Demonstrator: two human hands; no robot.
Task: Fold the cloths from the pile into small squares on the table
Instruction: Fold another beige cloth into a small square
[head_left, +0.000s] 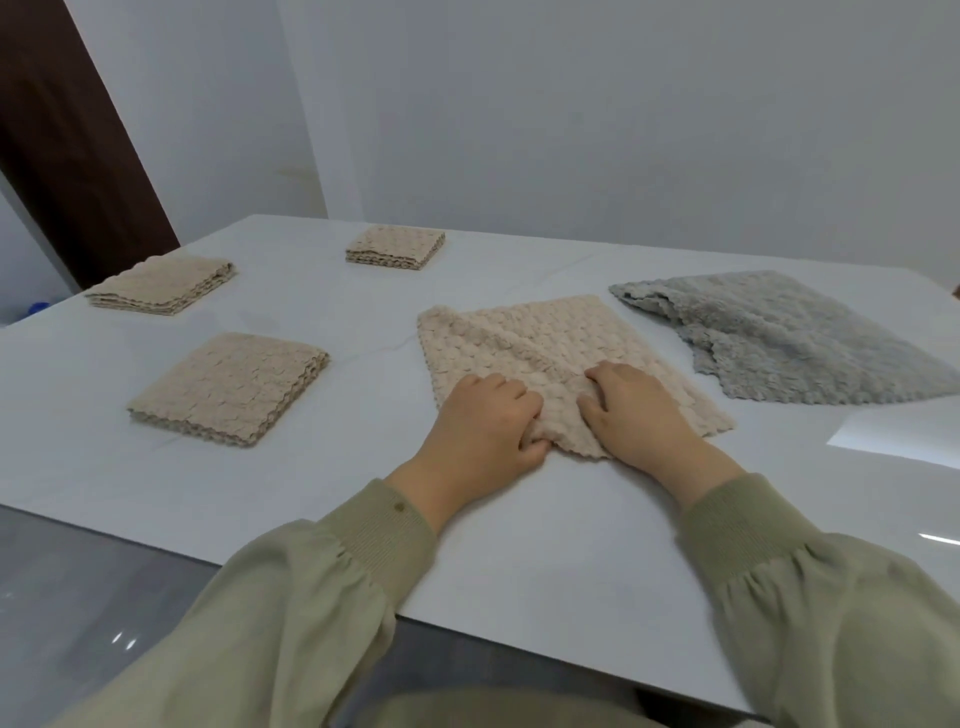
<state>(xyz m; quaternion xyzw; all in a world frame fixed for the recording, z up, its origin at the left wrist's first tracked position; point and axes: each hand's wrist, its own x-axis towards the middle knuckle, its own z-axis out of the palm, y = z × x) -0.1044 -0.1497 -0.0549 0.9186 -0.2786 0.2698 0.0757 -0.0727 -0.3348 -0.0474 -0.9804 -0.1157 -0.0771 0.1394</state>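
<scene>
A beige textured cloth lies spread on the white table in front of me. My left hand grips its near edge, thumb tucked under the fabric. My right hand also holds the near part of the cloth, fingers curled into a raised fold between the two hands. A grey cloth pile lies flat to the right of the beige cloth. Three folded beige squares sit on the left: a near one, a far-left one and a small far one.
The table's near edge runs diagonally under my forearms, with glossy grey floor to the left. A white wall stands behind the table and a dark brown door frame at the far left.
</scene>
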